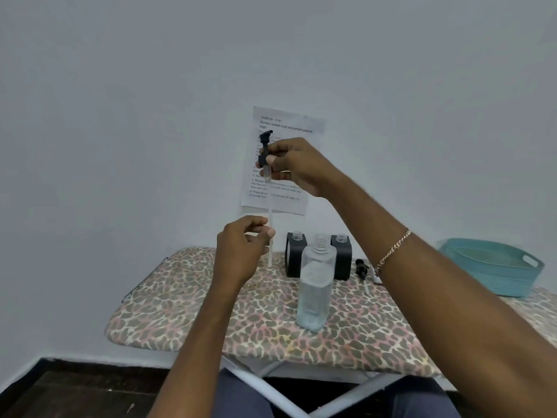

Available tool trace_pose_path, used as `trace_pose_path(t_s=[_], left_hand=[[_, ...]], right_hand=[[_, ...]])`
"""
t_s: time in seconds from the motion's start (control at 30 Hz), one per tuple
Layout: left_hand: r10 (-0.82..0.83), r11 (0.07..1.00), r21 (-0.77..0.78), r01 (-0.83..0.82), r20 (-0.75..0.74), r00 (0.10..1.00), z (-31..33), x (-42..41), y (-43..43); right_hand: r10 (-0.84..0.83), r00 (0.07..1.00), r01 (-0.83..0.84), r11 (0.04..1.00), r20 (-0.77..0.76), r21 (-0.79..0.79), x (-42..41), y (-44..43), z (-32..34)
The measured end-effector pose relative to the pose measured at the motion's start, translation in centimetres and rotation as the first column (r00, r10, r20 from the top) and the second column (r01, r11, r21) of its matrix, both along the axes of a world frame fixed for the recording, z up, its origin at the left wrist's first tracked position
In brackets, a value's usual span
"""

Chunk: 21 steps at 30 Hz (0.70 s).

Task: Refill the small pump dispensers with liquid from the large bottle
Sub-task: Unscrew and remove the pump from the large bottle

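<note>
The ironing board (211, 309) carries everything, and it sits on a folding frame; a knock from either forearm would likely shake it. The large bottle (316, 285) stands upright near the middle of the board, uncapped and about half full of clear liquid. It is tall and narrow, so the right forearm passing just right of it is the probable tipping cause, and a spill would follow. Two small dispensers (297, 254) (341, 256) stand behind it at the far edge, both open-necked. A spare pump head (361, 268) lies to their right on the board; a teal basket (494, 267) sits far right.

The long pump (266, 152) is held well above the board. Its dip tube (270, 233) hangs down and may drip onto the cover or flex against an open neck.

The right hand (297, 167) is raised, pinching the pump collar between thumb and fingers. The left hand (241, 245) is lower, fingers curled, pinching the tube near its lower part.
</note>
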<state>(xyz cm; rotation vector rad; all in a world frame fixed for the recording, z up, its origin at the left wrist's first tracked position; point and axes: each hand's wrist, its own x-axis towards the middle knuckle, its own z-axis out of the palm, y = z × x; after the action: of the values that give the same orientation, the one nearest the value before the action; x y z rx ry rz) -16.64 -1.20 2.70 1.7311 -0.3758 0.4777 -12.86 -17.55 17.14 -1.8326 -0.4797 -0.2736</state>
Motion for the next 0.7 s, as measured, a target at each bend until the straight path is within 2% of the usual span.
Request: trace_pose_path(t_s=[0.17, 0.3, 0.5, 0.7], left_hand=[[0.033, 0.999, -0.010, -0.035, -0.150, 0.988, -1.3, 2.0, 1.9], [0.065, 0.998, 0.034, -0.057, -0.307, 0.949, -2.1, 3.3, 3.2], [0.133, 0.987, 0.148, -0.054, -0.599, 0.789, -4.2, 6.1, 4.6], [0.230, 0.948, 0.318, -0.008, -0.669, 0.707, -7.9, 8.4, 5.4]], right_hand=[[-0.044, 0.987, 0.027, 0.994, -0.155, -0.109, 3.6, 4.0, -1.9], [-0.150, 0.946, 0.091, 0.974, -0.286, -0.210, 6.5, 7.2, -4.0], [-0.316, 0.813, 0.154, 0.926, -0.489, -0.344, 9.9, 10.6, -9.6], [-0.366, 0.672, 0.057, 0.892, -0.644, -0.447, 13.1, 12.0, -15.5]])
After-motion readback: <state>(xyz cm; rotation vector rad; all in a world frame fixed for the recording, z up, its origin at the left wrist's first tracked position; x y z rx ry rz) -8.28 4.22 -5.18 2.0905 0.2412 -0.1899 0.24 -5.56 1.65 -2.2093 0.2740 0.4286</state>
